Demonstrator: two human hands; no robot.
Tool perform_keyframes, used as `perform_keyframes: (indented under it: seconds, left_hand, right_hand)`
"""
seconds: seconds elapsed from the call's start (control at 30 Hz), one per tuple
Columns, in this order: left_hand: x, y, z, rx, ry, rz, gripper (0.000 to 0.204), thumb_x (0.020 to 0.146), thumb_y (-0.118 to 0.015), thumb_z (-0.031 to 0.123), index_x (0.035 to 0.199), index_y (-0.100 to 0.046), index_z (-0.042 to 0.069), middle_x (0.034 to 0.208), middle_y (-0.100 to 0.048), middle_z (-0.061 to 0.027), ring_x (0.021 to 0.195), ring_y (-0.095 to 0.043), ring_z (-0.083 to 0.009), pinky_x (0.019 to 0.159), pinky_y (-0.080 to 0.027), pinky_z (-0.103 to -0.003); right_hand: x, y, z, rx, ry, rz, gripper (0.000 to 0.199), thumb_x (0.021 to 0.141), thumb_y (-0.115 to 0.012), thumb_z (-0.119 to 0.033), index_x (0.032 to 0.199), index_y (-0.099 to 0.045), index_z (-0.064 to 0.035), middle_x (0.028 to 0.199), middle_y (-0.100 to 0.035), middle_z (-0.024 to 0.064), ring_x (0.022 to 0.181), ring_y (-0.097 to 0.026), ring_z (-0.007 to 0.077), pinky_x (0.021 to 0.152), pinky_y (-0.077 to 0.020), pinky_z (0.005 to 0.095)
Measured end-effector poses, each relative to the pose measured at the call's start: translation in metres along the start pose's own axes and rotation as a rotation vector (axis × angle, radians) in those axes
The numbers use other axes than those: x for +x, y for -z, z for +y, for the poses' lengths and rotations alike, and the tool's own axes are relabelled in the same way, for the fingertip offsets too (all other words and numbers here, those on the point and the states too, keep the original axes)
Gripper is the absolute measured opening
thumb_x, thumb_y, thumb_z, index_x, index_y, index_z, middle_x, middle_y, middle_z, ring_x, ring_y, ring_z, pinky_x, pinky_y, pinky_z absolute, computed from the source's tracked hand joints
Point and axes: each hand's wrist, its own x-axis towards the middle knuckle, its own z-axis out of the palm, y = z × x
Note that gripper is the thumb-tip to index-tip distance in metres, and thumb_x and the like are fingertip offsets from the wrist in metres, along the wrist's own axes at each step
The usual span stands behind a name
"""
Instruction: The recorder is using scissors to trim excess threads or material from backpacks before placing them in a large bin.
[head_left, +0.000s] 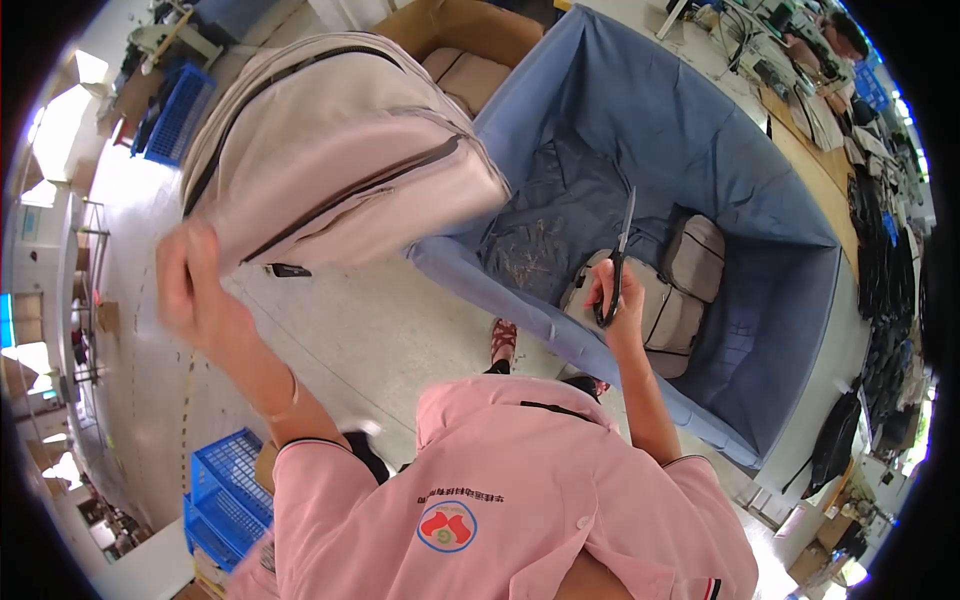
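Note:
A beige backpack [340,140] with black zippers is at the upper left, its lower right side smeared by motion. My left hand [200,285], also blurred, is closed at the backpack's lower left edge; exactly which part the fingers grip is hard to make out. Over the near side of a blue cloth-lined bin, my right hand [622,300] grips scissors [624,240] by the black handles, blades pointing away from me. Below the scissors, beige bags [658,310] lie inside the bin.
The large blue bin [780,240] takes up the right side, with loose thread scraps on its bottom. Behind the backpack stands a cardboard box [415,25] with another beige bag [468,80]. Blue plastic crates [235,490] are at my lower left. Work tables run along the far right.

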Motion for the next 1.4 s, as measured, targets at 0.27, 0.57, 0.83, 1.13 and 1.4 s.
perform_keyframes:
  seconds: [0.27,0.57,0.83,1.13,1.4]
  left_hand:
    - [-0.205,-0.029,-0.031,0.041,0.025,-0.751,0.006,0.081,-0.073,0.009,0.087,-0.073,0.009,0.085,-0.072,-0.0061,0.073,-0.066,-0.022,0.072,-0.05,-0.035]
    - [-0.322,-0.042,-0.084,0.114,0.055,-0.941,0.012,0.084,-0.074,0.02,0.088,-0.077,0.009,0.074,-0.07,-0.0117,0.067,-0.067,-0.0301,0.063,-0.05,-0.04]
    - [-0.293,-0.007,-0.059,-0.094,0.401,-0.93,0.014,0.089,-0.07,0.018,0.091,-0.071,0.005,0.08,-0.067,-0.0119,0.068,-0.063,-0.0259,0.066,-0.051,-0.037]
    - [-0.254,-0.047,-0.149,-0.272,1.039,0.014,0.045,0.094,-0.068,0.027,0.125,-0.054,-0.003,0.108,-0.062,-0.0064,0.099,-0.055,-0.0142,0.086,-0.045,-0.027]
    - [-0.258,-0.053,-0.141,-0.249,0.983,-0.089,0.032,0.097,-0.065,0.024,0.11,-0.063,-0.005,0.097,-0.065,-0.0019,0.088,-0.055,-0.0094,0.08,-0.045,-0.024]
  right_hand:
    - [-0.002,-0.019,-0.018,0.151,-0.154,-0.064,0.044,0.099,-0.059,-0.043,0.091,-0.061,-0.0005,0.075,-0.06,0.0045,0.061,-0.06,0.0115,0.057,-0.0517,0.0259]
    - [-0.023,-0.054,0.014,-0.549,-0.025,-0.018,0.038,0.082,-0.081,-0.028,0.085,-0.052,-0.0026,0.064,-0.051,0.0038,0.058,-0.045,0.0117,0.054,-0.0407,0.0287]
    - [-0.006,-0.044,0.056,-0.462,0.022,0.018,0.031,0.082,-0.077,-0.018,0.081,-0.051,-0.0007,0.062,-0.052,0.005,0.057,-0.048,0.0098,0.052,-0.0405,0.0291]
    - [-0.005,-0.05,0.037,-0.567,0.022,0.086,0.04,0.08,-0.081,-0.025,0.08,-0.05,0.0007,0.065,-0.055,0.0063,0.061,-0.049,0.0107,0.057,-0.0426,0.0281]
    - [0.072,-0.091,0.017,-0.554,0.201,0.083,0.042,0.077,-0.085,-0.025,0.084,-0.054,0.0014,0.069,-0.054,0.0065,0.065,-0.047,0.0121,0.062,-0.044,0.0288]
